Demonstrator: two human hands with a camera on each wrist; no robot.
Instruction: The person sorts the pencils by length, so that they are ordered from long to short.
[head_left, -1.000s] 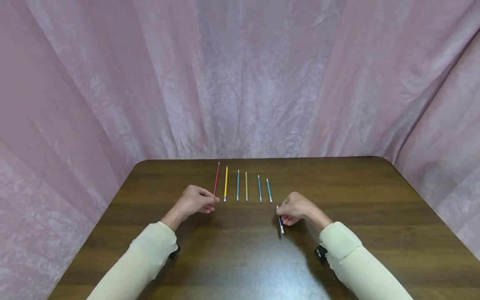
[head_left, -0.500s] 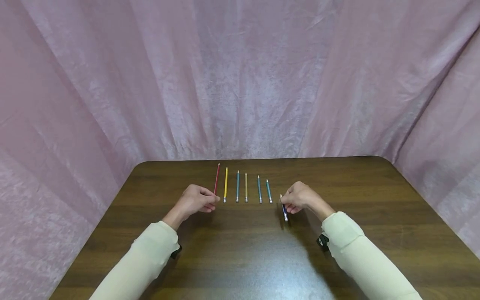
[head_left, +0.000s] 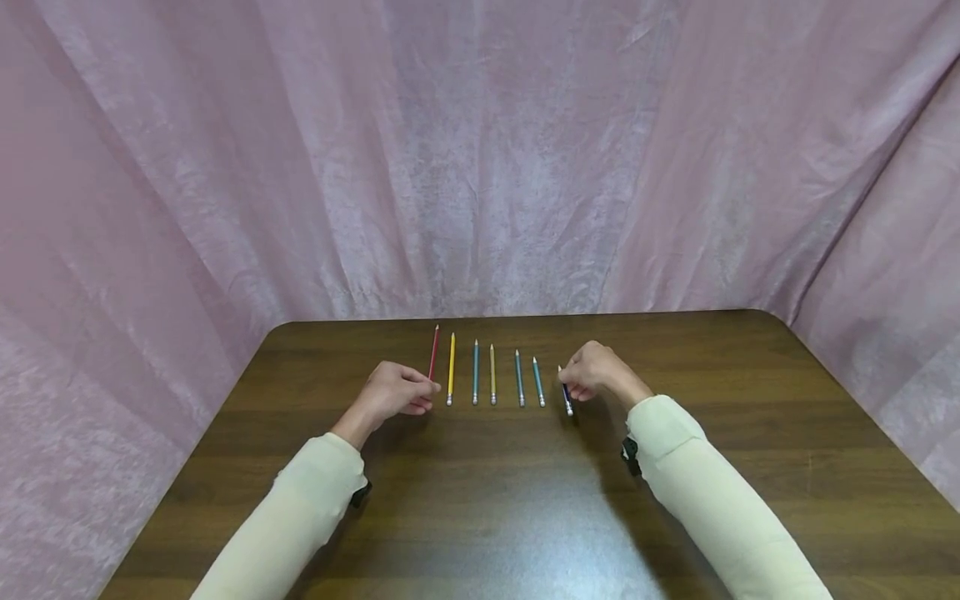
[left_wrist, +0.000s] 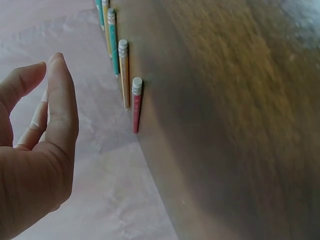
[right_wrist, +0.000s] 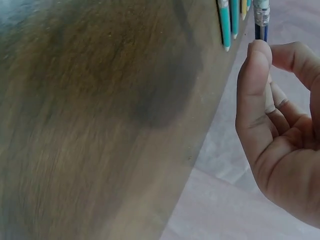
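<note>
Between thumb and index finger, my right hand (head_left: pixel 597 371) pinches a short dark blue pencil (head_left: pixel 567 403). Its eraser end points toward me, and in the right wrist view the silver ferrule (right_wrist: pixel 261 17) sticks out past the fingertips. My left hand (head_left: pixel 393 390) hovers by the eraser end of a red pencil (head_left: pixel 434 348), holding nothing. A small gap parts its thumb and index fingertips in the left wrist view, where the red pencil lies apart from them. The head view hides that pencil's lower end behind the fingers.
Right of the red pencil, a row holds a yellow pencil (head_left: pixel 452 371), a teal one (head_left: pixel 476 372), a tan one (head_left: pixel 492 375) and two shorter teal ones (head_left: pixel 519 379), erasers toward me. A pink curtain (head_left: pixel 480 167) hangs behind the brown wooden table (head_left: pixel 450 517).
My right hand has carried the dark blue pencil away from me, up beside the right end of the row. My left hand has shifted slightly farther from me; the row has stayed put.
</note>
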